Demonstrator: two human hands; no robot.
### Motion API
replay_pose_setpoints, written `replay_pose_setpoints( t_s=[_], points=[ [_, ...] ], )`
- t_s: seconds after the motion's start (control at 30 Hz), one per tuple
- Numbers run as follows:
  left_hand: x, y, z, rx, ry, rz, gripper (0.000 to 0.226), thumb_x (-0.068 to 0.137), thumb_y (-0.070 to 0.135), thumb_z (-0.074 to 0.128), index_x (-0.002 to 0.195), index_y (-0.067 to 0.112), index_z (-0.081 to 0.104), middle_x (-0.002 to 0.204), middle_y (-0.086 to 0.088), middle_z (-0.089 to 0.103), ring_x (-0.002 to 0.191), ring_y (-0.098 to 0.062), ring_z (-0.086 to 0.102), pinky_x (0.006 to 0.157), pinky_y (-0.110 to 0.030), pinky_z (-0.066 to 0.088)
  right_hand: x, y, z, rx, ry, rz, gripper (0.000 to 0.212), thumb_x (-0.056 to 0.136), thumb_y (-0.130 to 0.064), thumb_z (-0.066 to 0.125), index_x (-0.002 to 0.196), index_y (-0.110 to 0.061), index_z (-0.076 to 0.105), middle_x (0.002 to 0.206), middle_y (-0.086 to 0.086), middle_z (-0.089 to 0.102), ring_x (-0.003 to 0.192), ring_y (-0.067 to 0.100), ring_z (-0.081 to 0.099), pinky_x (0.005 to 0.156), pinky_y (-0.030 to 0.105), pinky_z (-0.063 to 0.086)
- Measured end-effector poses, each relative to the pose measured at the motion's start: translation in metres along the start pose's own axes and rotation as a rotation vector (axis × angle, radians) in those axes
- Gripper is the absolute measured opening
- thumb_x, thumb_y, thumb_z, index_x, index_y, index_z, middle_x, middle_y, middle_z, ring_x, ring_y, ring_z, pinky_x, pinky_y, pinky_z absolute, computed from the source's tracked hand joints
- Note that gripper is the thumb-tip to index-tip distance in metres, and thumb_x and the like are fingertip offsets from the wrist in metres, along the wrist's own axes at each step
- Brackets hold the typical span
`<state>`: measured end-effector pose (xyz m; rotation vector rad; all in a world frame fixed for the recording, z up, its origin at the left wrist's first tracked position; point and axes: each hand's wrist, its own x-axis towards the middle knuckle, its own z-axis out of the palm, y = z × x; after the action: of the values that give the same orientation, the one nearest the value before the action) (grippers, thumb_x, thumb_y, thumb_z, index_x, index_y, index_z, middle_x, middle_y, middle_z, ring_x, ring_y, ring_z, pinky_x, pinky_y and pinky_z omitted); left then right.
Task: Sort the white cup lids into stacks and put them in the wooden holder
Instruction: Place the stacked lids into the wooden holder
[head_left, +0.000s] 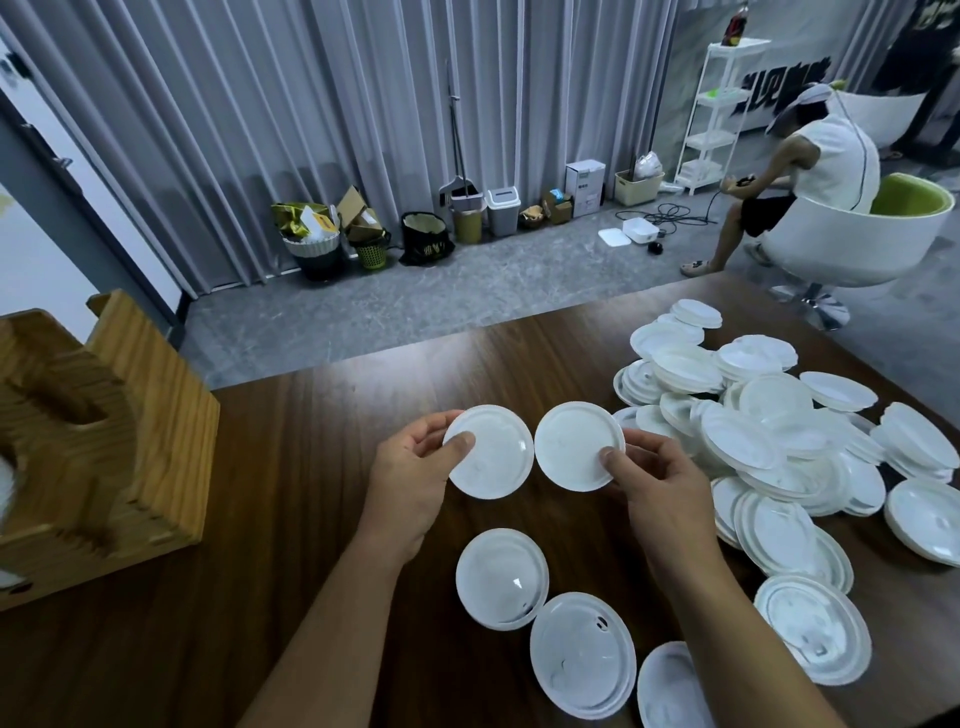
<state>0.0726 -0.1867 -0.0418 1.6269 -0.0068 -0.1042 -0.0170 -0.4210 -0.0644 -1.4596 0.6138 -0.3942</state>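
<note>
Left hand (410, 467): pinching one white lid (488, 452) by its nine-o'clock rim.
Right hand (657, 478): pinching its twin lid (579, 446) at four o'clock.
Loose pile (779, 431): three o'clock.
Wooden holder (104, 431): nine o'clock.

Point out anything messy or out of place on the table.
The loose pile of lids on the table's right side is jumbled, lids tilted and overlapping. Nothing looks damaged or spilled.

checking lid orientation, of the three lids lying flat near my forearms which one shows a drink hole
The middle lid, between the forearms. A small dark oval hole sits near its upper right rim. The lid above it and the lid at the bottom edge show none.
</note>
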Motion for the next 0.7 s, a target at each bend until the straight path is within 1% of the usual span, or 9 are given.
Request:
replay_pose_setpoints(
  t_s=[0.07,0.13,0.2,0.27,0.33,0.4,0.53,0.6,0.7],
  points=[
    [-0.002,0.004,0.001,0.042,-0.021,0.035,0.024,0.096,0.027,0.082,0.095,0.051,0.081,0.105,0.017,0.082,0.105,-0.009,0.075,0.086,-0.027,0.062,-0.002,0.0,0.003,-0.014,-0.027,-0.001,0.021,0.093,-0.028,0.083,0.111,-0.036,0.076,0.104,-0.011,0.082,0.105,0.016,0.077,0.095,0.046,0.063],
    [-0.003,0.006,0.001,0.156,-0.031,0.088,0.024,0.099,0.029,0.078,0.096,0.053,0.08,0.1,0.024,0.08,0.101,-0.002,0.074,0.076,-0.017,0.06,-0.004,-0.001,0.004,-0.018,-0.04,-0.004,0.021,0.093,-0.026,0.083,0.111,-0.034,0.077,0.102,-0.01,0.082,0.103,0.016,0.078,0.095,0.046,0.063],
    [-0.002,0.004,-0.002,0.35,0.009,0.133,0.018,0.103,0.032,0.073,0.107,0.048,0.079,0.094,0.029,0.077,0.095,0.001,0.072,0.069,-0.01,0.055,-0.004,-0.001,0.004,-0.012,-0.036,-0.008,0.021,0.092,-0.024,0.084,0.11,-0.034,0.078,0.101,-0.011,0.082,0.102,0.016,0.078,0.092,0.043,0.064],
    [0.0,-0.002,-0.007,0.569,0.032,0.156,0.021,0.107,0.033,0.066,0.123,0.036,0.079,0.097,0.026,0.072,0.092,0.002,0.067,0.07,-0.01,0.049,-0.004,0.0,0.001,-0.011,-0.032,-0.011,0.021,0.092,-0.025,0.084,0.11,-0.034,0.078,0.101,-0.012,0.082,0.103,0.015,0.077,0.089,0.04,0.064],
    [0.002,-0.01,-0.014,0.705,-0.002,0.124,0.027,0.11,0.031,0.058,0.132,0.029,0.073,0.107,0.014,0.071,0.094,-0.006,0.065,0.075,-0.018,0.049,-0.004,0.001,-0.001,-0.015,-0.035,-0.009,0.022,0.093,-0.027,0.084,0.112,-0.034,0.077,0.105,-0.011,0.081,0.104,0.013,0.076,0.087,0.037,0.063],
    [0.002,-0.014,-0.018,0.764,-0.037,0.083,0.031,0.113,0.03,0.051,0.139,0.029,0.067,0.119,0.006,0.071,0.103,-0.012,0.062,0.08,-0.025,0.048,-0.005,0.002,-0.003,-0.012,-0.04,-0.009,0.022,0.093,-0.027,0.084,0.112,-0.035,0.077,0.105,-0.012,0.08,0.104,0.013,0.076,0.086,0.036,0.063],
    [0.001,-0.015,-0.022,0.744,-0.042,0.097,0.033,0.113,0.031,0.049,0.14,0.033,0.067,0.125,0.005,0.072,0.11,-0.013,0.063,0.084,-0.025,0.048,-0.005,0.003,-0.003,-0.011,-0.036,0.005,0.021,0.092,-0.027,0.084,0.11,-0.035,0.077,0.099,-0.014,0.081,0.102,0.013,0.077,0.093,0.044,0.065],
    [0.0,-0.011,-0.023,0.694,0.005,0.112,0.033,0.112,0.033,0.053,0.14,0.033,0.069,0.134,0.004,0.07,0.124,-0.015,0.061,0.094,-0.026,0.049,-0.005,0.004,-0.002,-0.018,-0.035,0.008,0.02,0.092,-0.026,0.084,0.109,-0.035,0.078,0.098,-0.013,0.081,0.101,0.014,0.077,0.095,0.048,0.064],
    [-0.001,-0.003,-0.022,0.662,0.066,0.148,0.031,0.11,0.032,0.059,0.138,0.032,0.073,0.157,0.001,0.056,0.145,-0.017,0.047,0.112,-0.028,0.036,-0.005,0.004,0.0,-0.028,-0.033,0.008,0.019,0.092,-0.026,0.084,0.108,-0.035,0.077,0.095,-0.016,0.081,0.097,0.012,0.078,0.093,0.047,0.065]
  ],
)
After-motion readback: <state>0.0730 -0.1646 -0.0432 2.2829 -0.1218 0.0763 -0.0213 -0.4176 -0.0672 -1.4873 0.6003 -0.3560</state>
